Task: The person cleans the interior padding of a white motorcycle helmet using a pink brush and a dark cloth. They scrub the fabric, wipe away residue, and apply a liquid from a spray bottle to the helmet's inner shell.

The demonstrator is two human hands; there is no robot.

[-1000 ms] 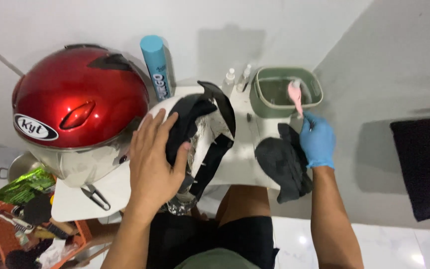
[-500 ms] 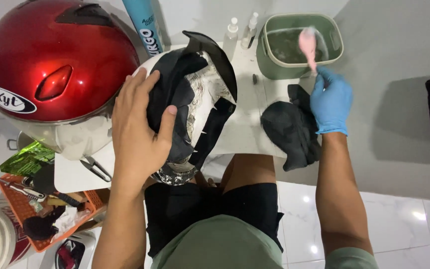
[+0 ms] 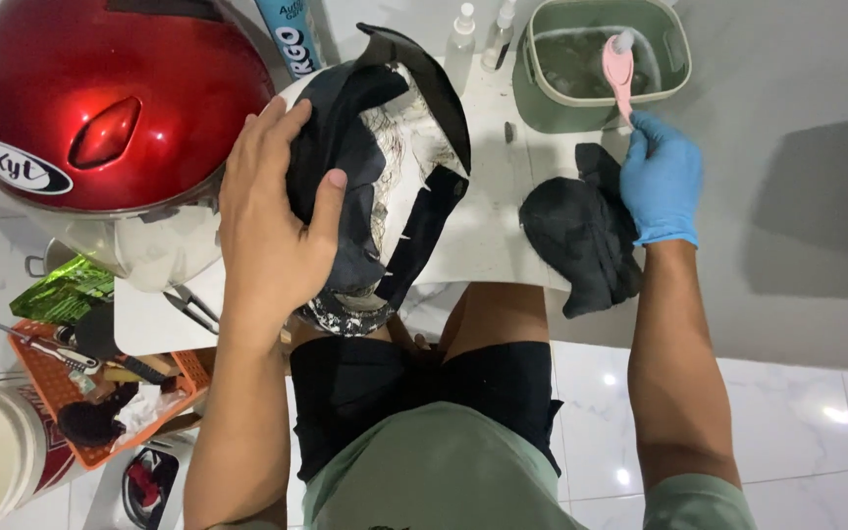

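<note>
White table point(image 3: 488, 231), green tub point(image 3: 674, 49) of murky water, pink brush point(image 3: 617, 69) inside.

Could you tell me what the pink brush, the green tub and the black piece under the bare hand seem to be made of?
The pink brush in the gloved right hand looks like smooth moulded plastic. The green tub looks like matte plastic, with rounded corners and an even colour. The black piece under the left hand seems soft fabric padding: it folds and is frayed pale inside.

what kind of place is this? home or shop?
Probably a home or small workshop floor set up for helmet cleaning. A red helmet sits on a low white table, a green tub holds water, and an orange tray of tools lies on the tiled floor.
</note>
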